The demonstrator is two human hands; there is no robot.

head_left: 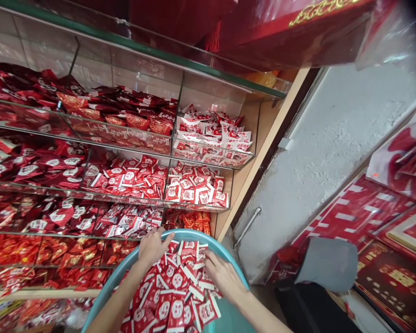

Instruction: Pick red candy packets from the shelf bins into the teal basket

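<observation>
A teal basin (pixel 241 273) at the bottom centre holds many small red and white packets (pixel 176 280). My left hand (pixel 153 247) is at the basin's far left rim, fingers bent toward the rim and thumb apart, with no packet visible in it. On the right side of the pile my right hand (pixel 222 273) reaches in, its curled fingertips touching packets near the far rim; what they hold, if anything, is hidden among the packets.
Glass-fronted shelves (pixel 125 196) full of red, orange and white packets stand beyond the basin. A pale wall (pixel 319 152) rises at the right. Lower right are a grey chair back (pixel 327 264) and red boxes (pixel 395 282). A red package (pixel 298 41) overhangs the top.
</observation>
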